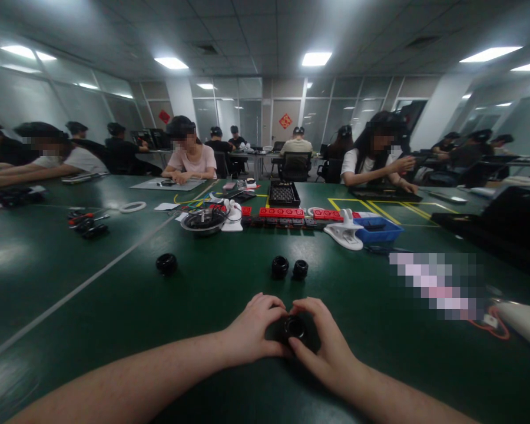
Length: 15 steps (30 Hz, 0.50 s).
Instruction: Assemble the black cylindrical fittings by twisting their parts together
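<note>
Between my two hands, low over the green table, is a black, round, hollow-centred part [295, 327] that resembles a camera lens. My left hand [256, 327] curls round its left side, fingertips at the top and thumb below. From the right, my right hand [324, 341] grips it with thumb and forefinger; its other fingers are partly hidden. Two similar black round parts, one larger [280, 267] and one smaller [300, 270], stand just beyond my hands. Another black round part [166, 264] lies farther left.
Across the table [229, 265] runs a row of red strips [281, 213]. Near it are a metal bowl [203, 221], a white clamp [345, 231], a blue bin [377, 229] and a black tray [284, 193]. Tools [87, 224] lie left. Several people sit around.
</note>
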Each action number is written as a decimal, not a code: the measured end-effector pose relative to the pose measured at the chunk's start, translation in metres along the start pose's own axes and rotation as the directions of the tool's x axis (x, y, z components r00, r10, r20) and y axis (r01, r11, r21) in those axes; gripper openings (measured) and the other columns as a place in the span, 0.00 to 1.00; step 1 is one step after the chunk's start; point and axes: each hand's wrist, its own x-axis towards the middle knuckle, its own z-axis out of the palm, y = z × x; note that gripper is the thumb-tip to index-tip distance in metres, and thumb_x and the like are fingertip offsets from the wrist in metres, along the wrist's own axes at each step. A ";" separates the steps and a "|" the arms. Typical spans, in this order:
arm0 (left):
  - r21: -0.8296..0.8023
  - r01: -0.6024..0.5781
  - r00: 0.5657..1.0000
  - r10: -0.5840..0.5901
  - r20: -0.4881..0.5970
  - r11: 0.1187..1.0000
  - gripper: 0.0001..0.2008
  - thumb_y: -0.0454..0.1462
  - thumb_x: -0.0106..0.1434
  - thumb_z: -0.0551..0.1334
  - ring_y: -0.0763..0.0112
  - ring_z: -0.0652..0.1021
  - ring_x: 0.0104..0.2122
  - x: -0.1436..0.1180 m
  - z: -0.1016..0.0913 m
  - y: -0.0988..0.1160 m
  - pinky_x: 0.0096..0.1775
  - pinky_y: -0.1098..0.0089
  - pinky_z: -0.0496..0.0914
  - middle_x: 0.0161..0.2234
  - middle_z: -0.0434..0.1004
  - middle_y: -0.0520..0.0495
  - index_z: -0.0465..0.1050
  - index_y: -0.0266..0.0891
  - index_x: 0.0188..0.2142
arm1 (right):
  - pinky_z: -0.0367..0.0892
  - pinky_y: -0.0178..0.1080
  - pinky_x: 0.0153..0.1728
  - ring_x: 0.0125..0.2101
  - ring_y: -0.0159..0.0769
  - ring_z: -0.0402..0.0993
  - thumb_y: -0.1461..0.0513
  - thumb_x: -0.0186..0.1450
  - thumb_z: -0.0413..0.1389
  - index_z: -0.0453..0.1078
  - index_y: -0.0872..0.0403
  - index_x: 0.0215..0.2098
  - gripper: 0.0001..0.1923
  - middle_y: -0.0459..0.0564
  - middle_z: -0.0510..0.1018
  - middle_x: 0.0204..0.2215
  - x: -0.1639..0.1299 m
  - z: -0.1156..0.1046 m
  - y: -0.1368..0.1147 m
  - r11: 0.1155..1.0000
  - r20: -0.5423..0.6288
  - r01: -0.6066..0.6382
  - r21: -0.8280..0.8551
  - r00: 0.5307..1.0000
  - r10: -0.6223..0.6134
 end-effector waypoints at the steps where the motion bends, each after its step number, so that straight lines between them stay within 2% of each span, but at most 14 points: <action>1: -0.001 0.000 1.000 0.000 -0.001 1.000 0.25 0.46 0.48 0.66 0.61 0.65 0.45 0.000 0.000 0.000 0.53 0.57 0.51 0.44 0.64 0.46 0.66 0.42 0.45 | 0.64 0.48 0.44 0.43 0.42 0.65 0.67 0.55 0.50 0.52 0.52 0.49 0.23 0.53 0.68 0.40 0.000 -0.001 -0.001 1.000 0.011 0.013 0.005 1.000 -0.013; 7: -0.011 0.012 1.000 -0.012 0.014 1.000 0.26 0.47 0.47 0.66 0.60 0.65 0.45 0.001 -0.001 -0.002 0.51 0.56 0.53 0.44 0.65 0.46 0.67 0.44 0.45 | 0.51 0.53 0.54 0.49 0.39 0.63 0.71 0.59 0.42 0.49 0.49 0.54 0.26 0.51 0.70 0.46 0.000 -0.007 -0.001 0.993 0.080 0.117 0.006 0.990 -0.117; 11: -0.013 0.011 1.000 -0.011 0.016 1.000 0.27 0.48 0.47 0.66 0.59 0.65 0.46 0.001 0.001 -0.004 0.53 0.54 0.50 0.45 0.64 0.46 0.66 0.43 0.46 | 0.51 0.52 0.55 0.52 0.37 0.60 0.71 0.61 0.39 0.48 0.48 0.56 0.26 0.49 0.68 0.49 -0.002 -0.008 0.001 0.991 0.080 0.137 0.005 0.987 -0.137; 15: -0.004 0.007 1.000 -0.007 0.001 1.000 0.25 0.47 0.47 0.66 0.60 0.65 0.46 0.000 0.001 -0.002 0.52 0.56 0.52 0.44 0.65 0.46 0.67 0.41 0.43 | 0.53 0.51 0.54 0.54 0.42 0.56 0.65 0.62 0.44 0.47 0.51 0.56 0.24 0.53 0.65 0.50 -0.005 -0.005 0.002 0.995 0.032 0.093 -0.025 0.995 -0.092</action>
